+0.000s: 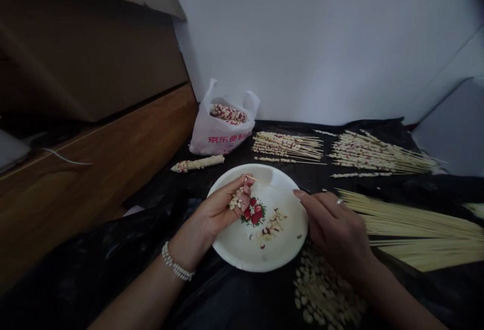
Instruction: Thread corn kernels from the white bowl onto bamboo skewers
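Note:
My left hand (227,204) is cupped over the left part of a white bowl (234,253), with several pale kernels (235,201) in its palm. Its thumb and fingertips pinch the tip of a thin skewer (272,185). The skewer runs across the bowl to my right hand (336,224), whose fingers close on its other end at the bowl's right rim. Inside the bowl lie loose kernels (275,223), some with dark red ends, beside a printed strawberry pattern (254,213).
Behind the bowl stand a white plastic bag (219,135) of red-and-white cobs, a partly stripped cob (198,163) and two piles of filled skewers (287,146) (370,156). Bare skewers (419,219) lie right; loose kernels (321,289) lie below my right hand.

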The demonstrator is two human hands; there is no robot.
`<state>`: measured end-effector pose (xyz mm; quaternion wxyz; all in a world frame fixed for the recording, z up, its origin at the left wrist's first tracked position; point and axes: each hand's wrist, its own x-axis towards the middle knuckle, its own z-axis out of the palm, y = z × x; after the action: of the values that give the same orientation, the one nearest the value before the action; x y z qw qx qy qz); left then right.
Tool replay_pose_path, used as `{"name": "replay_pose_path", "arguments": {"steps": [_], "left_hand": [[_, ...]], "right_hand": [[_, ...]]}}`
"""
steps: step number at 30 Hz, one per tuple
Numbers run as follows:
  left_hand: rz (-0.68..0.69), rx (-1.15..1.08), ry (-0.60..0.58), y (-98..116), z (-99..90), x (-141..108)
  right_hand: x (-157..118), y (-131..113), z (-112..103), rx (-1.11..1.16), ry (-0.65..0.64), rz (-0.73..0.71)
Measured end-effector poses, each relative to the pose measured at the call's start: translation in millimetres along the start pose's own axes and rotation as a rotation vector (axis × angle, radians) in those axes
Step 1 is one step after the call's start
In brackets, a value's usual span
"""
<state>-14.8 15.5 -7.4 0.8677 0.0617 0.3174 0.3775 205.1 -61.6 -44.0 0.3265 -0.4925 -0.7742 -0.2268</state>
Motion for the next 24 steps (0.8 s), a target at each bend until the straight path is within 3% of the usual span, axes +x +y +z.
{"name": "replay_pose_path", "arguments": {"steps": [11,24], "left_hand": [[0.104,0.067,0.020,-0.4,1.4,-1.1],[0.166,0.071,0.075,-3.8,1.1,0.4]], "right_hand": [[-3.2,-1.6,-1.6,-0.126,0.035,0.013],[-4.6,-5.8,-2.0,-0.183,-0.036,-0.039]]}}
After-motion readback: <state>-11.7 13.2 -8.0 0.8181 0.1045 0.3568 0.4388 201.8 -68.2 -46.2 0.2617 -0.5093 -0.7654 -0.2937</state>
